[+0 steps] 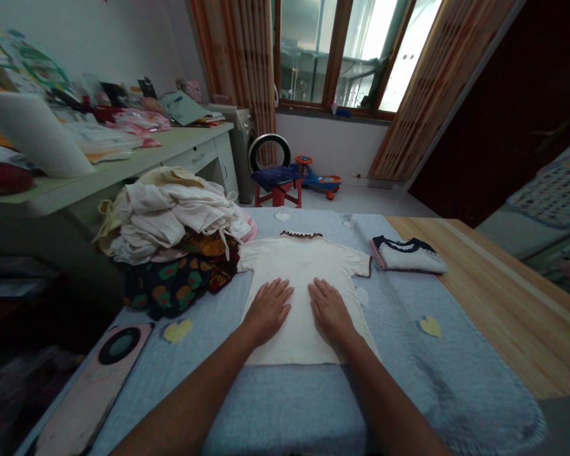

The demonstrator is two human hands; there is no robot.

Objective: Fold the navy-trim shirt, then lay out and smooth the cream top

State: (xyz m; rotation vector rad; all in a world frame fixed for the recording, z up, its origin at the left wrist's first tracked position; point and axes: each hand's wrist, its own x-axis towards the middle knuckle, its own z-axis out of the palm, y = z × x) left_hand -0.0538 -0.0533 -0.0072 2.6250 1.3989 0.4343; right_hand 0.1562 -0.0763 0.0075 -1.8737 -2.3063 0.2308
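A small cream short-sleeved shirt (304,256) with a dark trimmed collar lies spread flat on a pale blue blanket (394,329). My left hand (268,307) rests palm down on the shirt's middle, fingers stretched out. Beside it, my right hand (330,307) also lies flat on the shirt with its fingers apart. Neither hand holds anything. The two hands are almost side by side, a small gap between them.
A heap of unfolded clothes (171,234) sits at the left of the shirt. One folded white garment with dark trim (408,253) lies at the right. A phone (95,386) lies near the left edge. Bare wooden table (503,297) runs along the right.
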